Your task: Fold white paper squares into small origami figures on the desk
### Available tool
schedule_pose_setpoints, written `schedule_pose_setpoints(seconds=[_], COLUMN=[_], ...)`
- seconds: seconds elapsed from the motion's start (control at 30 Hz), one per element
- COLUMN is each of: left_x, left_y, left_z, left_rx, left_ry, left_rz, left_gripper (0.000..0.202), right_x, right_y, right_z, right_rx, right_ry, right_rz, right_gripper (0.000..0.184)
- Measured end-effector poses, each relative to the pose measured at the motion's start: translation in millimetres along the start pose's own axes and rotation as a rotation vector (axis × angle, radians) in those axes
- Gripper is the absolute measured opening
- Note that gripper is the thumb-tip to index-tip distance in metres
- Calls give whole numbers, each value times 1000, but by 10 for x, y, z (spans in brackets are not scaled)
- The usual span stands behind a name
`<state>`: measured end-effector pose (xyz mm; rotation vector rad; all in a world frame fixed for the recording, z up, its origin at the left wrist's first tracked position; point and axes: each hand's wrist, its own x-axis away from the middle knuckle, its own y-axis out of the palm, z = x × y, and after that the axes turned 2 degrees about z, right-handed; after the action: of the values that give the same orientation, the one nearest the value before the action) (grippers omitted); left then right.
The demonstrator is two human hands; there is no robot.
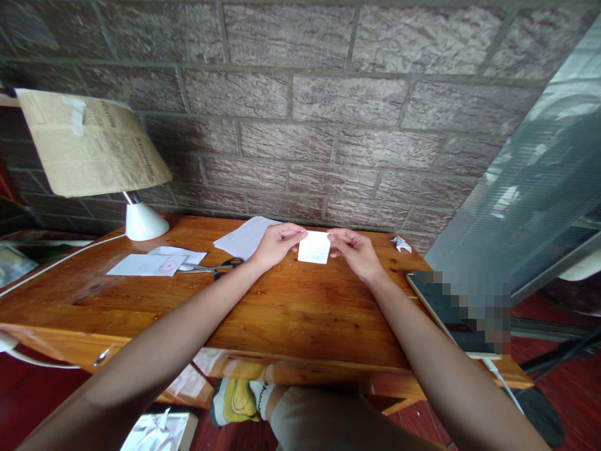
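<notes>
A small, nearly square piece of white paper with faint print is held up above the wooden desk. My left hand pinches its upper left corner between thumb and fingers. At the upper right corner, my right hand grips it the same way. Behind my left hand lies a stack of white sheets. A pair of scissors with dark handles rests left of my left forearm, its blades reaching toward some cut paper with a red stamp.
A lamp with a newsprint shade stands at the back left. A folded paper figure sits at the back right. Along the right edge lies a tablet with a cable. Behind the desk rises a brick wall.
</notes>
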<state>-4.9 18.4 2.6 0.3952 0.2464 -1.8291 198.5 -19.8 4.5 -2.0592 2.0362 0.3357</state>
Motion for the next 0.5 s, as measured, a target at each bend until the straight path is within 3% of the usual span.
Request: schedule_pose_setpoints(seconds=[0.5], left_x=[8], left_y=[-2], left_z=[27], left_rx=[-8], left_ry=[2], left_rz=[-10], left_gripper=[40], right_x=[3], right_y=[9], right_z=[-11], right_rx=[17], right_ry=[-35], right_rz=[14], right_gripper=[33])
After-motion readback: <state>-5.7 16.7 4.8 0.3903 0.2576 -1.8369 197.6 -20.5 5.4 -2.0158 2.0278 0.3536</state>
